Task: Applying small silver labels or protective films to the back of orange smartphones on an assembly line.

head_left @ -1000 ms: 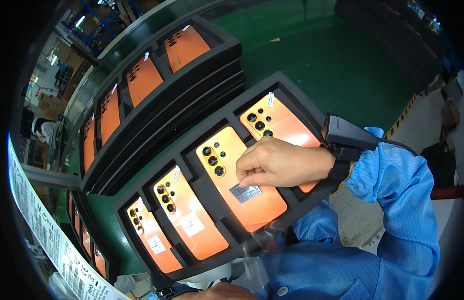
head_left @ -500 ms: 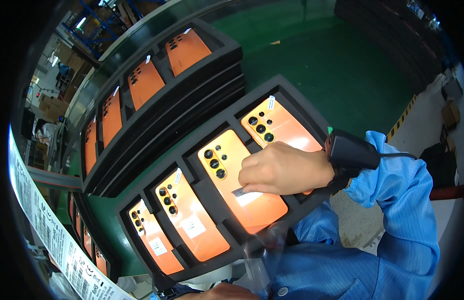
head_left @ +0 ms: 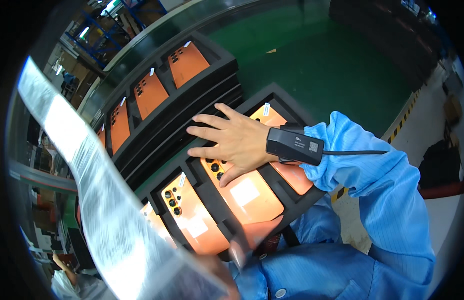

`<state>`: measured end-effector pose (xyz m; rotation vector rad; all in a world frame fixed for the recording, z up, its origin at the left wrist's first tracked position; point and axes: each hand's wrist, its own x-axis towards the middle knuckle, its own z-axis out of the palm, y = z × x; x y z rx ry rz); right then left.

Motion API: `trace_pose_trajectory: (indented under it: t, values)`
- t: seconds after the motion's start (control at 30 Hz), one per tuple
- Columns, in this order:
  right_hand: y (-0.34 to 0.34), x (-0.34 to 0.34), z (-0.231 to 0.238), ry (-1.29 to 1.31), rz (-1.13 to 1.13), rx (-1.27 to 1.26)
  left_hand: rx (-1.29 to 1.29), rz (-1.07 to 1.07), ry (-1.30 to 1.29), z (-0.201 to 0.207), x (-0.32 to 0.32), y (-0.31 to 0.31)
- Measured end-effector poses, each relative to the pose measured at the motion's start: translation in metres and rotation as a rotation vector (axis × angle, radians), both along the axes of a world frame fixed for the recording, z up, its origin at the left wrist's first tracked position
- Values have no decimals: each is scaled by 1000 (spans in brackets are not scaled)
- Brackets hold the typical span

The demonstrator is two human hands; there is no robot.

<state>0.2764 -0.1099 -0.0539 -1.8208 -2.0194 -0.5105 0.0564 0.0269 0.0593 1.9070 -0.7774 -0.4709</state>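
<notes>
Right hand (head_left: 229,140): pinch released since half-second ago; fingers splayed, empty, over orange smartphone (head_left: 262,205). Smartphone: black foam tray (head_left: 292,206), towards six o'clock; white label (head_left: 245,193) lying on back, so placement looks done. Label strip (head_left: 112,215): swung inward from nine o'clock. Left hand (head_left: 217,272): six o'clock, blurred; grip untellable.

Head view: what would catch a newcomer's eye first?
First, the long, pale, glossy strip, blurred and curving down the left side. Next comes the right hand, spread wide mid-picture and hiding part of an orange smartphone in the black tray. More orange smartphones stand out atop the tray stack, upper left.
</notes>
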Motion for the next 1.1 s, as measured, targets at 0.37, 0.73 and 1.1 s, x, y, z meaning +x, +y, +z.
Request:
trace_pose_trajectory:
  t: [0.37,0.73,1.1]
  values:
    - [-61,-7,60,323,-200,597,-406,1085,162,-35,70,4]
    - [-40,-86,47,571,74,441,-517,819,391,-33,12,-45]
    - [-44,-90,45,130,73,610,-936,986,530,-32,17,-60]
